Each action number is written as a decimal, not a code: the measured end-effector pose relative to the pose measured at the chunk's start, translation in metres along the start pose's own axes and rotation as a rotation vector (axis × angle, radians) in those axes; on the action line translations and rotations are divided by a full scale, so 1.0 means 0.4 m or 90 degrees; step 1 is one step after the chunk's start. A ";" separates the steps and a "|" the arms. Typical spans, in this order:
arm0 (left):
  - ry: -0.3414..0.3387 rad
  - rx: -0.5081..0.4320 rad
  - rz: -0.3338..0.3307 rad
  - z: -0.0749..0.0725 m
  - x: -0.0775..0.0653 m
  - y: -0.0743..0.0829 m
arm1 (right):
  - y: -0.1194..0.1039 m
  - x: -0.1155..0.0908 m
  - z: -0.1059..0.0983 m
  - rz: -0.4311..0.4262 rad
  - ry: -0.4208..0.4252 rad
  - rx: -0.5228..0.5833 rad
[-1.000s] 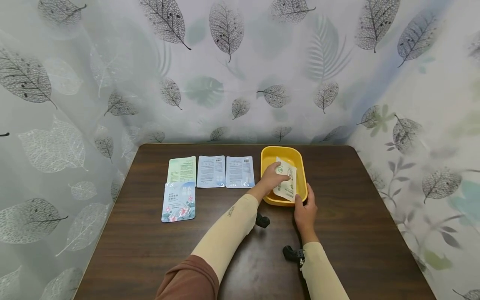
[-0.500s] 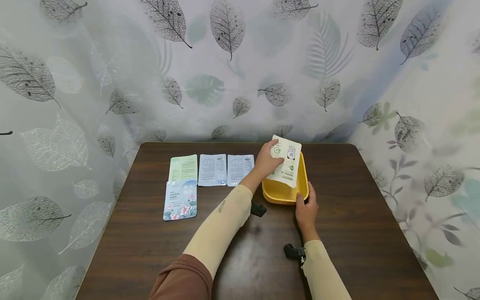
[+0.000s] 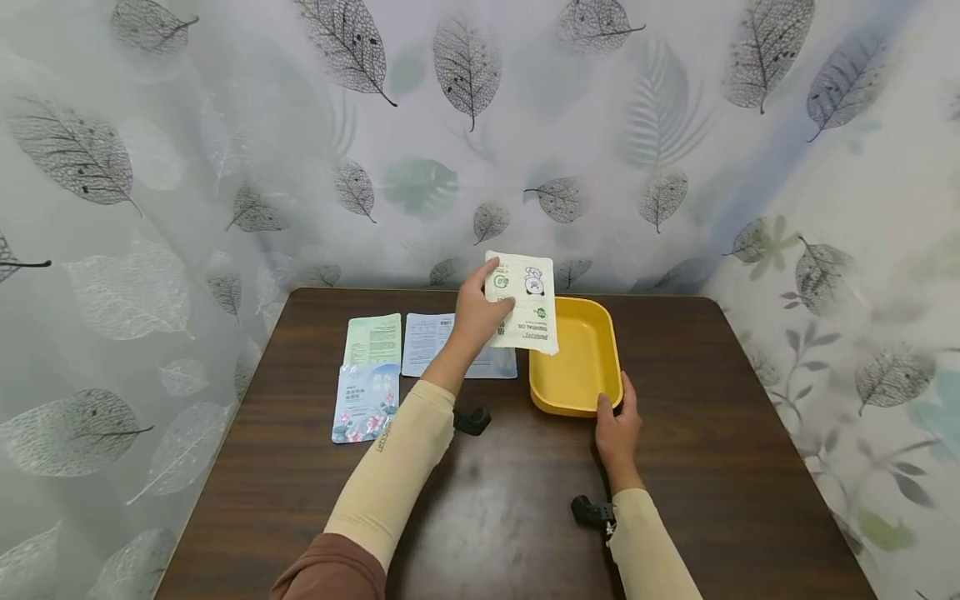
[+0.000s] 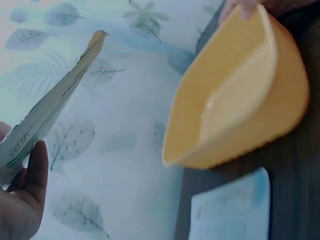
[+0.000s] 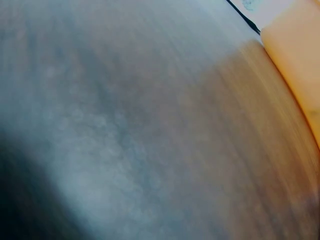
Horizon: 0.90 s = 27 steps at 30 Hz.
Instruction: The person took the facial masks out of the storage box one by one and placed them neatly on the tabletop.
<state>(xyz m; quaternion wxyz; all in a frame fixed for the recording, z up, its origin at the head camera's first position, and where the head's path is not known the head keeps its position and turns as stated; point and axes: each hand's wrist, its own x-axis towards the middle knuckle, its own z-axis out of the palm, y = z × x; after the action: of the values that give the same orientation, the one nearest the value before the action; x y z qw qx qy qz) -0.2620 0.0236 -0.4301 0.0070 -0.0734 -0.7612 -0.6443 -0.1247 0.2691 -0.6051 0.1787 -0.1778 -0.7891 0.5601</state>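
My left hand (image 3: 478,315) pinches a flat cream packet (image 3: 527,304) with green print and a bear drawing, held up off the table. In the left wrist view the packet (image 4: 55,100) shows almost edge-on, thumb on one face. Part of it overlaps the left rim of a yellow plastic basin (image 3: 577,367) in the head view. My right hand (image 3: 619,429) grips the basin's near right corner, thumb at the rim. Bare yellow shows inside the basin. In the right wrist view only the basin's outer wall (image 5: 295,55) is seen, and the hand is out of sight.
Left of the basin lie a green packet (image 3: 373,337), a blue flowered packet (image 3: 366,404) below it, and a pale blue packet (image 3: 425,337). Another blue packet (image 3: 495,364) is partly hidden by the left hand and cream packet. The dark wooden table (image 3: 517,500) meets a leaf-patterned curtain behind.
My left hand has lifted the cream packet out of the yellow basin and carried it left, over the blue packets. My right hand keeps hold of the basin's corner.
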 end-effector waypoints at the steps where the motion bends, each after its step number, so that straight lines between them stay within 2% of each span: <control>1: 0.005 0.004 -0.001 -0.011 -0.012 -0.008 | 0.001 -0.001 -0.001 0.002 0.001 -0.002; 7: 0.026 0.026 -0.011 -0.048 -0.091 -0.085 | 0.003 -0.002 -0.007 -0.002 0.004 -0.003; 15: 0.017 0.054 -0.065 -0.037 -0.190 -0.234 | 0.006 -0.001 -0.006 -0.003 0.013 -0.007; 21: 0.009 0.102 -0.081 -0.020 -0.224 -0.315 | 0.009 0.002 0.002 -0.001 0.018 -0.011; 27: -0.001 0.168 -0.055 -0.023 -0.237 -0.346 | 0.004 0.000 0.008 -0.001 0.011 -0.004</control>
<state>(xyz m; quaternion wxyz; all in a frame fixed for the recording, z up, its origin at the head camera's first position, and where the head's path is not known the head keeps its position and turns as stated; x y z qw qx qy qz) -0.1857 -0.0174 -0.5741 -0.0116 -0.0393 -0.8415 -0.5386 -0.1260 0.2671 -0.6077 0.1853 -0.1820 -0.7895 0.5560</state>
